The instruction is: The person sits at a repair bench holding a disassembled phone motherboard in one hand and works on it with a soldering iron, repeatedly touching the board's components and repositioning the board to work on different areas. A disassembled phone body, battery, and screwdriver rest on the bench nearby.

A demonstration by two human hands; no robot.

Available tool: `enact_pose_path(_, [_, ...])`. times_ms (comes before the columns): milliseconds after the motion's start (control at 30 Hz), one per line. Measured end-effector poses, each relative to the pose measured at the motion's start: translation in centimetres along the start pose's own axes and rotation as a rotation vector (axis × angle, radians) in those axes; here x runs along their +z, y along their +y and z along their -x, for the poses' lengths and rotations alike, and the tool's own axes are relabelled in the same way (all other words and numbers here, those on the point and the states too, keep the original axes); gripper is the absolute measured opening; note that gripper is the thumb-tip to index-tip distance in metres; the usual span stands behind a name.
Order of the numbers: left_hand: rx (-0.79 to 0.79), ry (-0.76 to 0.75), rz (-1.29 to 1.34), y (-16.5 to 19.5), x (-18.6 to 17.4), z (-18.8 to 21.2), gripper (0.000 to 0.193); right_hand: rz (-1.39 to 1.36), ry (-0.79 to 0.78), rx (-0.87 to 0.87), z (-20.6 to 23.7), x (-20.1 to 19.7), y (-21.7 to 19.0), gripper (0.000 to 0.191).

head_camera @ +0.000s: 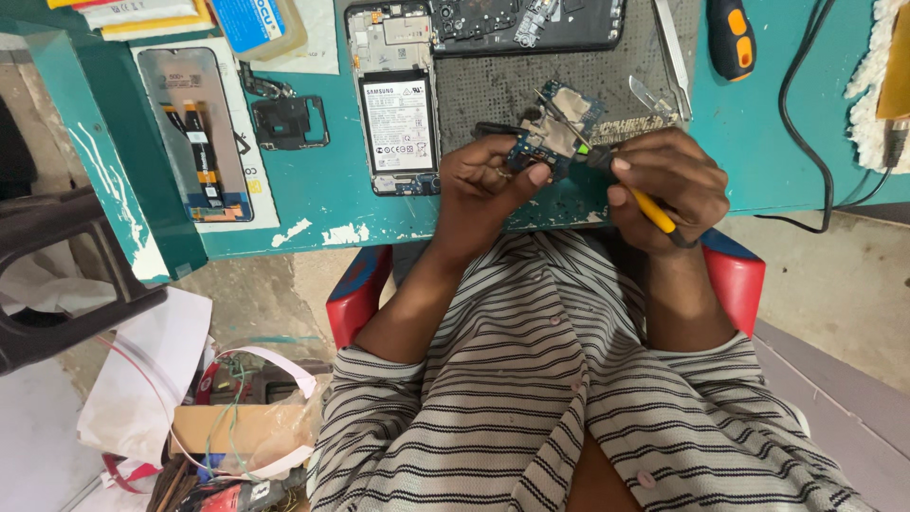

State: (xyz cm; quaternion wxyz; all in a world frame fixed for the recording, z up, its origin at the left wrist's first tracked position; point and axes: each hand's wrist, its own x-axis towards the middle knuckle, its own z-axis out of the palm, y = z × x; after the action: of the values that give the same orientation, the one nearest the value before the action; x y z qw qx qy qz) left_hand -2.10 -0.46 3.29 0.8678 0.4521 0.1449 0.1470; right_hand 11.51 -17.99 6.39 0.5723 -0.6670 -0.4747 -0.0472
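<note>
Both hands meet over the near edge of the teal-painted wooden workbench (313, 190). Left hand (483, 180) is closed around a small blue circuit board with metal shields (555, 128), thumb pressed on its near edge, holding it just above the bench. Right hand (668, 185) is closed in a pen grip on a slim yellow-handled precision screwdriver (654, 210), whose thin metal shaft runs up-left to the board.

Taking the board as landmark: far to its left lies a flat replacement screen in clear packaging (194, 133), nearer to it a black plastic frame piece (289, 121), then just left of it an opened phone with its white-labelled battery exposed (398, 104). Beyond the board sits a dark grey repair mat (493, 81). To its right rest steel tweezers (671, 52) and an orange-and-black screwdriver handle (730, 36), and farther right a black cable (806, 123).

Judging from the grip, the tip could slip off and scratch the board, since it is held in the air with nothing bracing it.

The board's long axis runs diagonally, its far end pointing up-right away from the person; the screwdriver's long axis crosses it, tip pointing up-left.
</note>
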Motion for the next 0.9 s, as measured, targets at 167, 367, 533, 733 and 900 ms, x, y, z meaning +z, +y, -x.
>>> enact_pose_path(167, [0.015,-0.017,0.089,0.3,0.3,-0.1,0.021,0.011,-0.001,-0.011,-0.2,0.1,-0.2,0.013])
enact_pose_path(367, [-0.003,-0.003,0.083,0.3,0.2,-0.1,0.020,0.036,0.027,0.012,0.2,0.0,0.1,0.011])
enact_pose_path(533, [-0.001,0.006,0.098,0.1,0.2,-0.1,0.018,0.066,0.051,0.038,0.7,-0.1,0.2,0.016])
enact_pose_path(733, [-0.002,0.003,0.167,0.6,0.6,-0.1,0.018,0.066,0.068,0.049,1.1,-0.2,0.3,0.018])
enact_pose_path(900, [-0.020,0.015,0.087,1.3,0.5,-0.1,0.016,0.074,0.082,0.051,1.1,-0.2,0.4,0.018])
